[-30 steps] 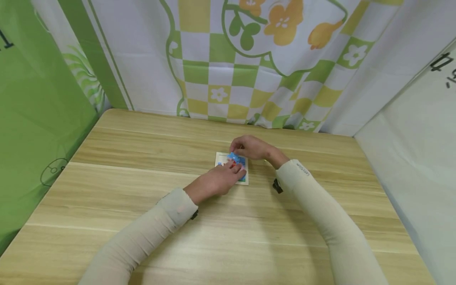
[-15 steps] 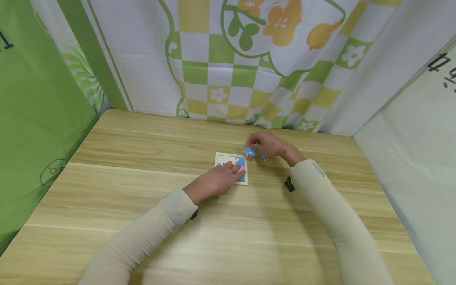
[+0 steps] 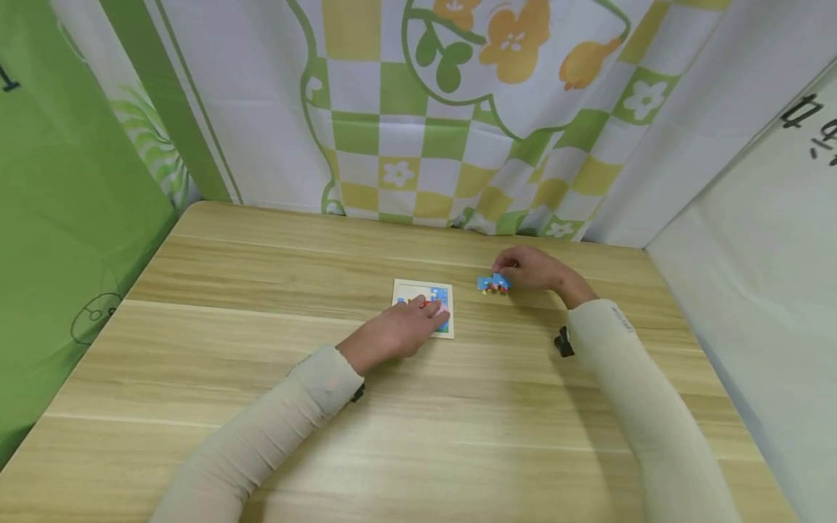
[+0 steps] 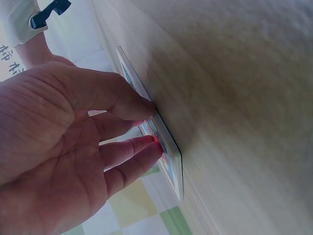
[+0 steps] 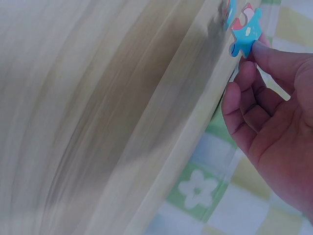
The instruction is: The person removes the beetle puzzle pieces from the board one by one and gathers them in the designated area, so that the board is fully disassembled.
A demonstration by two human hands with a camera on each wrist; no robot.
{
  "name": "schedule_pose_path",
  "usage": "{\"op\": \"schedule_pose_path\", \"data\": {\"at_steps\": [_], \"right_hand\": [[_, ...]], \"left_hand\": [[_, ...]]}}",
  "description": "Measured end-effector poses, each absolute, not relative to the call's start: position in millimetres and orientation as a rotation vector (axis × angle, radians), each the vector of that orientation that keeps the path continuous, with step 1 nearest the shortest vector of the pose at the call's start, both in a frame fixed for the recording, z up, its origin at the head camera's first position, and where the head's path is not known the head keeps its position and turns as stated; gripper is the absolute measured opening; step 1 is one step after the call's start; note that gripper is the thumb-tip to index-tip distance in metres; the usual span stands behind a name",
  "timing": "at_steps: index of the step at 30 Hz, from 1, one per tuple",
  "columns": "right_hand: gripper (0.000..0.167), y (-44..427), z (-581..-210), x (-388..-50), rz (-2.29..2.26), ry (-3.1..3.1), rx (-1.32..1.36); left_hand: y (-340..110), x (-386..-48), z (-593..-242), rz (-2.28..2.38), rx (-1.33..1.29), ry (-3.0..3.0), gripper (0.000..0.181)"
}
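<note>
My left hand [image 3: 400,328] rests on a small framed jigsaw puzzle [image 3: 414,284], its extended fingers touching the coloured pieces. In the left wrist view, the thumb of the left hand [image 4: 83,112] meets the edge of the puzzle frame [image 4: 169,138]. Right of the puzzle, my right hand [image 3: 535,268] pinches a blue jigsaw piece [image 5: 247,33] with pink and red parts between thumb and fingers. The piece is tilted above the table, beside another jigsaw piece [image 3: 484,285]. Fingers hide part of the puzzle picture.
The wooden table [image 3: 261,349] carries the puzzle and loose piece. A patterned curtain [image 3: 399,131] hangs behind its far edge. A green cloth [image 3: 72,189] is on the left and a white panel [image 3: 758,240] on the right.
My right hand has lifted the blue jigsaw piece off the puzzle and moved it right, close to the loose piece. The left hand has stayed on the puzzle.
</note>
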State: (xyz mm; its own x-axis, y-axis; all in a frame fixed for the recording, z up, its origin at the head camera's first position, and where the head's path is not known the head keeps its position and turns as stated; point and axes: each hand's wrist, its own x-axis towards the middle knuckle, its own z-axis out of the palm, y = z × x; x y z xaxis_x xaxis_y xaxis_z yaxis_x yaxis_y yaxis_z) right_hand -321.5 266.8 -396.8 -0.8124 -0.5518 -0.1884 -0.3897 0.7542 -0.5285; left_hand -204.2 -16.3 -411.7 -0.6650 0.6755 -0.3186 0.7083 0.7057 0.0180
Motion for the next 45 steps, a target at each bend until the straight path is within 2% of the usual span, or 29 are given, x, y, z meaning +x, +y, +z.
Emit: {"op": "schedule_pose_path", "data": {"at_steps": [13,28,45], "right_hand": [[0.019,305,-401,-321,-0.624,2.636,-0.623],[0.017,305,-414,-324,-0.613,2.652,-0.623],[0.017,297,-409,-319,-0.706,2.715,-0.540]], "left_hand": [[-18,-204,-412,-0.104,1.097,2.613,0.055],[-19,-206,-413,-0.080,1.086,2.605,0.057],[-18,-206,-414,-0.070,1.061,2.609,0.063]]}}
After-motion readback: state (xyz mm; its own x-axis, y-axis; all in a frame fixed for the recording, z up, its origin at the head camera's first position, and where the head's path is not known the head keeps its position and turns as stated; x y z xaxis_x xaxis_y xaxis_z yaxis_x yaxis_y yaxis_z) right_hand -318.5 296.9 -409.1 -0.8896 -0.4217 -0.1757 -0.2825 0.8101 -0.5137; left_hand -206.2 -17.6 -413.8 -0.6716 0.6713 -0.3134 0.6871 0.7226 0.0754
